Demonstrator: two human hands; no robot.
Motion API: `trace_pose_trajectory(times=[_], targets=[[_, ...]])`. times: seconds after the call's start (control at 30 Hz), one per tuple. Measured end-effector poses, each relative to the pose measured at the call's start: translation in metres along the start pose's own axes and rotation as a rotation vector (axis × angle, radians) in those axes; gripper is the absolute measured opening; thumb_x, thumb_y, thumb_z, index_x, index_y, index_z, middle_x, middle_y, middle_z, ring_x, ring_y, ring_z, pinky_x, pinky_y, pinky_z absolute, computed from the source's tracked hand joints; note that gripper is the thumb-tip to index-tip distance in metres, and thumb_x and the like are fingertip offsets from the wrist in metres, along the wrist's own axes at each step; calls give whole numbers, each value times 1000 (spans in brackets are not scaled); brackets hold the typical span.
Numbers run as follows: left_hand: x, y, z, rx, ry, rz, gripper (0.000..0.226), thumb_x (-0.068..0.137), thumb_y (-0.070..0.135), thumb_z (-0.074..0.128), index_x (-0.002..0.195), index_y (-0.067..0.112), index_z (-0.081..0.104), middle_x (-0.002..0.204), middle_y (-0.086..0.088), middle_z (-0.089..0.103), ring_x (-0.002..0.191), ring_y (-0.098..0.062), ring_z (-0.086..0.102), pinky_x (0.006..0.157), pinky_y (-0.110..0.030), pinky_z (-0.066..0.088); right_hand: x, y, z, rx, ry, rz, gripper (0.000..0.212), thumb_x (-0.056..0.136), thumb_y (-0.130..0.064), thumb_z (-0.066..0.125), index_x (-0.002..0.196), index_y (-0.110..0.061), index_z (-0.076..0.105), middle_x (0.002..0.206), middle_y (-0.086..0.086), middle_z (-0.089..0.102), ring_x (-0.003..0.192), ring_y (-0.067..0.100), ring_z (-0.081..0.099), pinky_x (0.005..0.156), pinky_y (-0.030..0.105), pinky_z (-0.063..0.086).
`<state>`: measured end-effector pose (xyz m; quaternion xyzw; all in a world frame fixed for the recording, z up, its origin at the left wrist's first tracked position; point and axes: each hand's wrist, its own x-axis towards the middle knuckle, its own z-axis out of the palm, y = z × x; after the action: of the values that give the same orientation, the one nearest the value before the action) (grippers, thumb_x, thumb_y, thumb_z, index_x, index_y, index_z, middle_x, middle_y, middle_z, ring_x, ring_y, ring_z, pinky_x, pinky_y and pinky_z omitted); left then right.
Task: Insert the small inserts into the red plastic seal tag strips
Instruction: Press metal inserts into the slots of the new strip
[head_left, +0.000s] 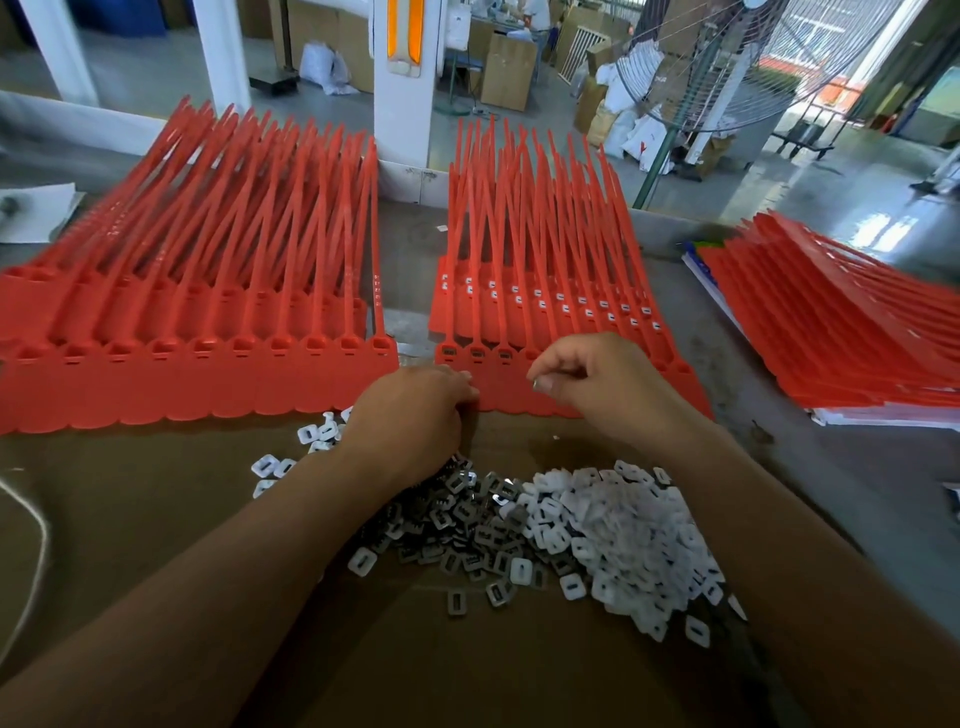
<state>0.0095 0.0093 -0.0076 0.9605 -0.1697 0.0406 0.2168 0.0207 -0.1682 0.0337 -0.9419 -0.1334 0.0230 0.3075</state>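
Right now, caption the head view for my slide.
Right hand pinches a small insert above the middle red tag strips; left hand touches their near edge, loose inserts piled below.

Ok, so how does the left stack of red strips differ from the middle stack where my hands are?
The middle stack shows white inserts in many sockets; the left stack has plain red sockets. Both hands work at the middle stack: the left hand rests at its near edge and the right hand pinches a small insert above it; the left stack is untouched. Both are red, tails fanned away from you.
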Motion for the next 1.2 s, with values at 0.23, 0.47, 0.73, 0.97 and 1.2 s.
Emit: trace_pose_trajectory(times=[0.23, 0.47, 0.73, 0.97, 1.2], targets=[[-1, -1, 0, -9, 6, 6, 46, 84, 3, 40, 124, 21, 55, 138, 7, 45, 129, -13, 39, 107, -32, 33, 40, 18, 4, 43, 159, 120, 18, 88, -3, 55, 93, -12, 70, 96, 2, 67, 94, 13, 58, 86, 24, 44], [-2, -1, -1, -4, 10, 19, 45, 84, 3, 41, 122, 20, 57, 137, 5, 47, 128, -14, 41, 106, -33, 34, 52, 29, 19, 47, 199, 125, 13, 85, -5, 60, 86, -16, 67, 77, -9, 58, 84, 7, 54, 75, 20, 37], [-3, 1, -2, 1, 22, 22, 42, 83, 3, 41, 115, 18, 62, 128, 2, 56, 119, -17, 49, 99, -34, 40, 55, 35, 21, -32, 158, 111, 13, 85, -9, 60, 91, -15, 70, 89, -4, 62, 84, 6, 53, 73, 18, 36], [-1, 1, -1, 12, 20, 26, 44, 83, 3, 40, 121, 19, 58, 135, 6, 49, 126, -14, 43, 105, -32, 35, 58, 37, 25, 12, 257, 137, 24, 79, -8, 67, 67, -26, 57, 74, -10, 57, 80, 11, 57, 74, 24, 43], [0, 1, -1, 13, 7, 24, 44, 83, 2, 40, 120, 19, 58, 135, 4, 49, 126, -15, 43, 105, -34, 35, 60, 37, 21, 22, 200, 155, 12, 82, -9, 65, 78, -21, 65, 78, -5, 60, 79, 8, 56, 65, 15, 38]])
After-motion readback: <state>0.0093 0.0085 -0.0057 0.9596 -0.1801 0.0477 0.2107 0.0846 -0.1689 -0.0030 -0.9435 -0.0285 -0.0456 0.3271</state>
